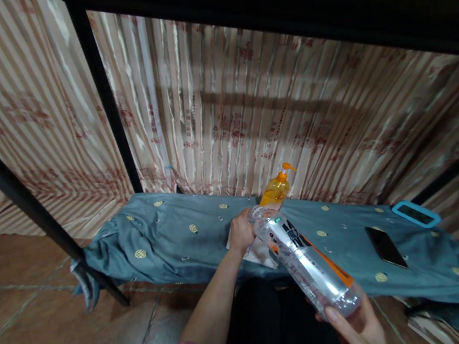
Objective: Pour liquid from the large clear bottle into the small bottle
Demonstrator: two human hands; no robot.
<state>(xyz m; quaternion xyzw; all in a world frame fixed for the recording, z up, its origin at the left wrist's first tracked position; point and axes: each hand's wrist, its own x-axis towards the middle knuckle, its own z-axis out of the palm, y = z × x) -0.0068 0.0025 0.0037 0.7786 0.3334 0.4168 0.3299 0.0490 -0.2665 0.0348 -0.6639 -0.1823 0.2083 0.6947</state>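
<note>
A large clear plastic bottle with a silver, black and orange label lies tilted across the middle of the view. Its base rests in my right hand, thumb on the near side and fingers wrapped beneath. My left hand is closed at the bottle's neck, where some of its fingers are hidden. Below and beside that hand shows a white cloth or paper. Just behind the bottle's neck stands a pump bottle of yellow liquid with an orange pump top.
A blue-grey patterned cloth covers the long, low surface. On its right side lie a dark phone and a blue-framed object. Black posts and a dark beam overhead frame the space. Striped sheeting hangs behind.
</note>
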